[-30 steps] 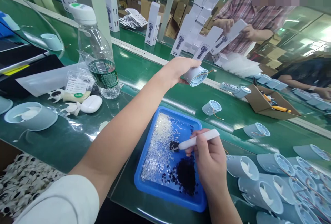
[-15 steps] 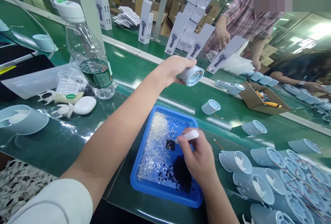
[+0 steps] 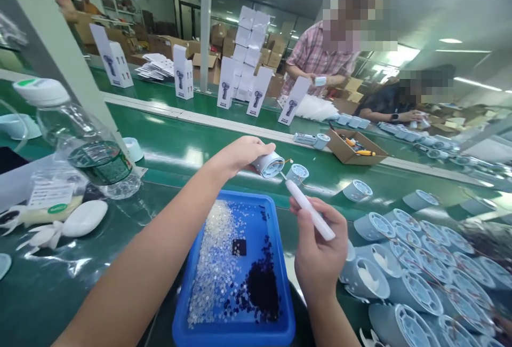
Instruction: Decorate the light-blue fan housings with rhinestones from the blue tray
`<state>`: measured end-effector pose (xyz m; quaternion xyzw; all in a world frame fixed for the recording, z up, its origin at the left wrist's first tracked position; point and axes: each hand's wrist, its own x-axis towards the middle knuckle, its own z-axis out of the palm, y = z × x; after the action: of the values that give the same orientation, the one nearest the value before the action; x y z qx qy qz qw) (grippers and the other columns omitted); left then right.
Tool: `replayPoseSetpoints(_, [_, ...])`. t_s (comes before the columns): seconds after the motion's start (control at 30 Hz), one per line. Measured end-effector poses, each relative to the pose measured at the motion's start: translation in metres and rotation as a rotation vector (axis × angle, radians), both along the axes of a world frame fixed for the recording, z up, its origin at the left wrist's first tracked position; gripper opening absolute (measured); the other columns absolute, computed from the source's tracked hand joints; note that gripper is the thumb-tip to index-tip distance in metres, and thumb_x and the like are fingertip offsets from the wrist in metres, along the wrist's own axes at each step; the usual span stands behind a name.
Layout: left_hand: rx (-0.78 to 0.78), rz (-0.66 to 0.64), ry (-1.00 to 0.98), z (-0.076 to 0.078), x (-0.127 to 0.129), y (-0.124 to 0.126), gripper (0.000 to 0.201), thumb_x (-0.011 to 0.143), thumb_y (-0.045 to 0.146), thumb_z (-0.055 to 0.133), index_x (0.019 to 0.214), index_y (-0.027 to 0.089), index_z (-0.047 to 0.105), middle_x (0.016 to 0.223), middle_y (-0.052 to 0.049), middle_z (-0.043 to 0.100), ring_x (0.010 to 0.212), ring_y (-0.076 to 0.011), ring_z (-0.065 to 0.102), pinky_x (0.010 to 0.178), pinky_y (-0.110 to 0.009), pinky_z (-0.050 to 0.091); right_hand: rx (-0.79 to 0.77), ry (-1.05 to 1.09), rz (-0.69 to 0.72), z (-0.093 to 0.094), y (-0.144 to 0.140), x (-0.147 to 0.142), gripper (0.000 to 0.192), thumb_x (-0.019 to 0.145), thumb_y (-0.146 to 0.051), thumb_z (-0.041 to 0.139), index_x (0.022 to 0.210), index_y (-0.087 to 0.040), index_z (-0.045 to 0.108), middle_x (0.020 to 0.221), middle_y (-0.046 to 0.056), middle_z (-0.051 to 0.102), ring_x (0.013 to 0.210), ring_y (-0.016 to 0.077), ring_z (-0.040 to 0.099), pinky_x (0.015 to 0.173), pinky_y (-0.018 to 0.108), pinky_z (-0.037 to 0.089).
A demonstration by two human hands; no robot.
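Observation:
My left hand [image 3: 245, 154] is closed around a light-blue round fan housing [image 3: 270, 165], its ribbed open end turned toward the right and a thin wire with a small plug sticking out. In my right hand [image 3: 322, 253] lies a white pen-shaped tool [image 3: 310, 209], gripped between thumb and fingers. Its thin tip points up at the housing's rim; whether they touch I cannot tell. Below both hands stands a blue tray [image 3: 285, 283] with clear little rings [image 3: 212, 267], a heap of small black pieces [image 3: 263, 288] and a black square [image 3: 239, 247].
Many light-blue housings [image 3: 416, 288] crowd the right side. A plastic bottle [image 3: 100, 160] and a white oval piece [image 3: 85, 219] are at left. Beyond the green conveyor [image 3: 192, 128] stand printed boxes [image 3: 184, 77], a cardboard box of tools [image 3: 352, 147] and two co-workers [image 3: 320, 64].
My right hand has lifted the white tool from the black square in the tray up to the housing. The view has shifted, showing more of the room beyond.

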<state>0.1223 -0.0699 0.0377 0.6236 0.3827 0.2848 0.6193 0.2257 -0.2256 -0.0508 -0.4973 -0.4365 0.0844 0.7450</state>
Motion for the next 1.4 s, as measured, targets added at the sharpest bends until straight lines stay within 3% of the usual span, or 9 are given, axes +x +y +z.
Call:
replayPoseSetpoints(0.3, [0.054,-0.071,0.064,-0.002,0.007,-0.007,0.026,0.08,0.039,0.062,0.073,0.018,0.048,0.076,-0.003,0.06,0.066,-0.0121,0.056,0.059,-0.028,0.047,-0.072,0.081,0.055,-0.001,0.002,0.003,0.016,0.086,-0.025,0.065,0.101,-0.021,0.059,0.097,0.005,0.069,0.089,0.0194,0.071,0.079,0.035,0.058])
replayPoseSetpoints(0.53, [0.02,-0.083,0.108,0.003,0.012,-0.017,0.026,0.078,0.04,0.063,0.072,0.018,0.048,0.073,-0.002,0.059,0.064,-0.0123,0.055,0.06,-0.029,0.046,-0.089,0.107,-0.006,0.001,0.002,0.0,0.021,0.085,-0.033,0.065,0.099,-0.021,0.058,0.098,0.005,0.067,0.084,0.0194,0.071,0.077,0.036,0.057])
replayPoseSetpoints(0.67, [0.159,0.106,-0.025,0.006,0.025,-0.039,0.025,0.075,0.027,0.061,0.062,0.02,0.04,0.061,0.004,0.045,0.055,-0.0084,0.041,0.053,-0.025,0.034,-0.313,0.068,-0.04,0.001,-0.003,0.001,0.026,0.085,-0.044,0.062,0.096,-0.02,0.061,0.062,-0.004,0.052,0.051,0.0105,0.05,0.047,0.022,0.042])
replayPoseSetpoints(0.77, [0.33,0.297,-0.205,0.005,0.036,-0.056,0.037,0.078,0.028,0.057,0.054,0.019,0.03,0.057,0.004,0.033,0.055,-0.0088,0.034,0.054,-0.026,0.032,-0.453,-0.044,0.165,0.002,-0.006,0.003,0.034,0.089,-0.05,0.053,0.083,-0.018,0.062,0.053,-0.006,0.038,0.045,0.0094,0.035,0.041,0.022,0.03])
replayPoseSetpoints(0.87, [0.461,0.444,-0.229,0.003,0.043,-0.067,0.047,0.081,0.031,0.055,0.05,0.018,0.024,0.056,0.003,0.028,0.056,-0.01,0.031,0.057,-0.026,0.032,-0.404,0.012,0.298,0.001,-0.008,0.003,0.037,0.09,-0.052,0.05,0.081,-0.018,0.06,0.052,-0.006,0.034,0.045,0.0095,0.032,0.039,0.022,0.027])
replayPoseSetpoints(1.03, [0.207,0.407,-0.405,-0.002,0.045,-0.07,0.049,0.08,0.036,0.058,0.053,0.019,0.022,0.055,0.004,0.025,0.05,-0.0086,0.028,0.049,-0.024,0.031,-0.321,0.264,0.454,0.0,-0.008,-0.001,0.037,0.09,-0.053,0.05,0.088,-0.017,0.059,0.05,-0.009,0.025,0.041,0.0075,0.023,0.038,0.021,0.021])
replayPoseSetpoints(1.23, [0.071,0.344,-0.524,-0.01,0.047,-0.066,0.046,0.079,0.039,0.058,0.056,0.02,0.022,0.055,0.005,0.024,0.047,-0.0074,0.028,0.044,-0.022,0.027,-0.266,0.387,0.515,0.004,-0.004,-0.007,0.039,0.09,-0.053,0.051,0.097,-0.016,0.061,0.05,-0.011,0.021,0.042,0.0065,0.016,0.039,0.02,0.02])
replayPoseSetpoints(1.33, [0.207,0.304,-0.442,-0.011,0.044,-0.066,0.039,0.081,0.041,0.056,0.059,0.02,0.032,0.061,0.004,0.034,0.055,-0.009,0.038,0.051,-0.023,0.036,-0.257,0.405,0.496,0.005,-0.003,-0.008,0.04,0.09,-0.053,0.052,0.101,-0.016,0.061,0.05,-0.012,0.022,0.042,0.0068,0.016,0.039,0.02,0.02])
replayPoseSetpoints(1.4, [0.344,0.201,-0.296,-0.01,0.039,-0.064,0.032,0.076,0.042,0.063,0.067,0.021,0.041,0.072,0.001,0.044,0.068,-0.0113,0.046,0.063,-0.025,0.042,-0.243,0.394,0.442,0.006,-0.002,-0.005,0.039,0.09,-0.053,0.052,0.1,-0.017,0.062,0.05,-0.011,0.024,0.042,0.0071,0.018,0.039,0.02,0.022])
